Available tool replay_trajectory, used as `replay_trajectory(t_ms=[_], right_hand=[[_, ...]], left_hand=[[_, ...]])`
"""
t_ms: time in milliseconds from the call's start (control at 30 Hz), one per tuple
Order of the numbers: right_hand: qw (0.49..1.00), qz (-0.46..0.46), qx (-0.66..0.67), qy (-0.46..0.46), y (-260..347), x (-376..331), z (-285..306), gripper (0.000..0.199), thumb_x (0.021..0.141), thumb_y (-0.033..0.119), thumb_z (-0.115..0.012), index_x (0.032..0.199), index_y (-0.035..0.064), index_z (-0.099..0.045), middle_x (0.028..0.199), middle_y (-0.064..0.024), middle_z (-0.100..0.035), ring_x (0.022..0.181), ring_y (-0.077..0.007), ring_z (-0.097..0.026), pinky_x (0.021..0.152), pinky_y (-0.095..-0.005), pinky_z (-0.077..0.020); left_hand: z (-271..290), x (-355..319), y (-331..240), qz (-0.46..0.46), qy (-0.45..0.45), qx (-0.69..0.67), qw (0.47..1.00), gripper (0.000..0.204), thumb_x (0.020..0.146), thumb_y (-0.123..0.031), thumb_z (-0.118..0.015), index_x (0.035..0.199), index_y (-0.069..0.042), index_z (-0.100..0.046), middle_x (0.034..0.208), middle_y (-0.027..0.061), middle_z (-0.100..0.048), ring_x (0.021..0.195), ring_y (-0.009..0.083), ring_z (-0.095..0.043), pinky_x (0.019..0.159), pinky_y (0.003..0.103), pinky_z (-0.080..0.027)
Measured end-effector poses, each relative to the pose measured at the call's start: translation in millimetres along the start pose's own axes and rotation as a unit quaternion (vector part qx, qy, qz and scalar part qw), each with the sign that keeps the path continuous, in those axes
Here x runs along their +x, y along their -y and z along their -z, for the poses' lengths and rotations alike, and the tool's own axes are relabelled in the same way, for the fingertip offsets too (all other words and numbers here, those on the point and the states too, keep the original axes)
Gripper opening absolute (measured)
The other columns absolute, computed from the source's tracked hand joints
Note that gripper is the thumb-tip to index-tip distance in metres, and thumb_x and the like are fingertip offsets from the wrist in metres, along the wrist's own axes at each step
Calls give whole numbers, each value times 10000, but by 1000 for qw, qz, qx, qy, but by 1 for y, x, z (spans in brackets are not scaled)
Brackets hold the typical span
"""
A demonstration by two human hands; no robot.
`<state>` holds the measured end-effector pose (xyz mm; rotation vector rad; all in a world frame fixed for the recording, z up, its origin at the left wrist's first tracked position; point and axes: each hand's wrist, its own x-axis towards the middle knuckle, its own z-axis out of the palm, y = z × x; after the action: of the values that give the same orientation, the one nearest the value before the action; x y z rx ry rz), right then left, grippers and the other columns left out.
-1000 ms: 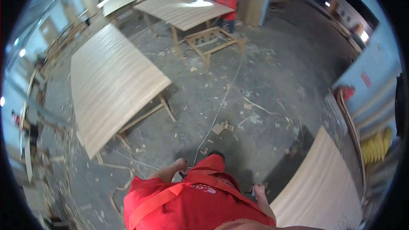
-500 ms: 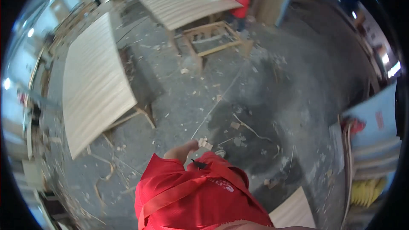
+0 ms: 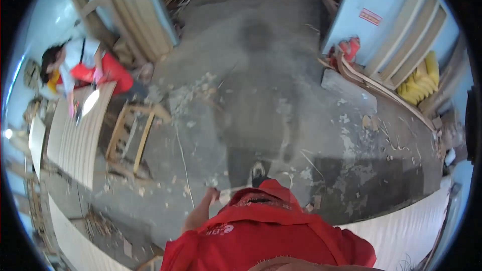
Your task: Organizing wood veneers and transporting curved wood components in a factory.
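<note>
My left hand (image 3: 212,194) hangs low beside my red apron (image 3: 251,221), below a bare forearm. Its fingers are small and smeared, so I cannot make out whether they are closed. A pale strip (image 3: 231,190) shows right beside this hand; whether it lies on the floor or touches the fingers is unclear. My right hand is out of sight. One of my shoes (image 3: 258,169) appears just beyond the apron, on the grey concrete floor (image 3: 271,120).
A co-worker in a red apron (image 3: 116,73) leans over a wood panel (image 3: 75,140) at far left. Beside it stands a low wooden frame (image 3: 143,143). Curved boards (image 3: 386,93) and yellow sacks (image 3: 422,80) lie at right; another pale panel (image 3: 406,226) is near right. Wood scraps litter the floor.
My view has swung to the right. The panels and the co-worker now appear farther left, while the doorway and the yellow sacks have come further into view. My left arm still hangs down.
</note>
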<state>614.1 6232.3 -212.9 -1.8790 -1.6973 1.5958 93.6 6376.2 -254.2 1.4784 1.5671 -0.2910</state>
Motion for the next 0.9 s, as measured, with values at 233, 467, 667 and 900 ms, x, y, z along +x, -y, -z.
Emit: replay_trajectory(t_ms=[233, 467, 667, 900], right_hand=[[970, -185, 114, -111, 73, 239, 219, 243, 863, 203, -555, 798, 27, -708, 710, -98, -671, 660, -206, -653, 613, -391, -509], [964, -83, 203, -147, 182, 444, 440, 311, 865, 244, -540, 792, -25, -679, 731, -123, -686, 654, -219, -659, 635, -367, -519], [989, -121, -66, -54, 85, 522, 516, 242, 821, 262, -612, 882, 52, -716, 906, -155, -717, 851, -307, -690, 729, -389, -541], [953, -189, 157, -174, 72, 591, 580, 290, 868, 307, -658, 951, 40, -734, 814, -71, -708, 734, -127, -585, 631, -366, -498]], left_hand=[[87, 93, -49, -88, -78, 142, 983, 255, 864, -344, -580, 919, -127, -702, 784, 132, -709, 709, 356, -684, 636, 494, -549], [202, 289, -131, -181, -73, 249, 949, 233, 832, -346, -610, 888, -148, -718, 790, 114, -716, 720, 339, -692, 622, 482, -546], [374, 470, -269, -258, -66, 339, 902, 211, 800, -349, -641, 857, -168, -734, 797, 96, -723, 731, 321, -701, 607, 470, -544], [605, 717, -511, -173, -86, 181, 964, 163, 791, -233, -628, 778, -88, -702, 750, 110, -683, 644, 289, -647, 613, 408, -521]])
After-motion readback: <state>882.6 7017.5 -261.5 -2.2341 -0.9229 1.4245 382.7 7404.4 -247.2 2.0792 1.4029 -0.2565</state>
